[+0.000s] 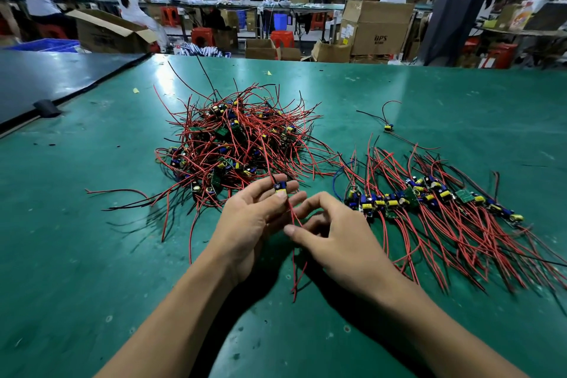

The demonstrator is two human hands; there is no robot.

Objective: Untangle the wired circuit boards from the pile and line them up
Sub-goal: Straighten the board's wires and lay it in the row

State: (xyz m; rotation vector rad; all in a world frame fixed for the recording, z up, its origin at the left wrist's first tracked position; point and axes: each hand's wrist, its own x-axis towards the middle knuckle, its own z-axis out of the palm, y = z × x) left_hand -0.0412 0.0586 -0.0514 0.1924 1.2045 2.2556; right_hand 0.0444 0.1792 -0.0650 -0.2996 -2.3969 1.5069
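A tangled pile (236, 138) of small circuit boards with red and black wires lies on the green table (92, 255), just beyond my hands. My left hand (254, 218) pinches one small board (279, 186) with blue and yellow parts between thumb and fingers. Its red wires (294, 255) hang down toward the table. My right hand (331, 233) is curled beside them, its thumb and fingers at the wires just below the board. To the right, a row of boards (429, 196) lies side by side with their wires trailing toward me.
One single board (387, 128) with wires lies apart behind the row. A dark mat (52, 77) covers the table's far left. Beyond the far edge stand cardboard boxes (376, 27), red stools and people working at other benches.
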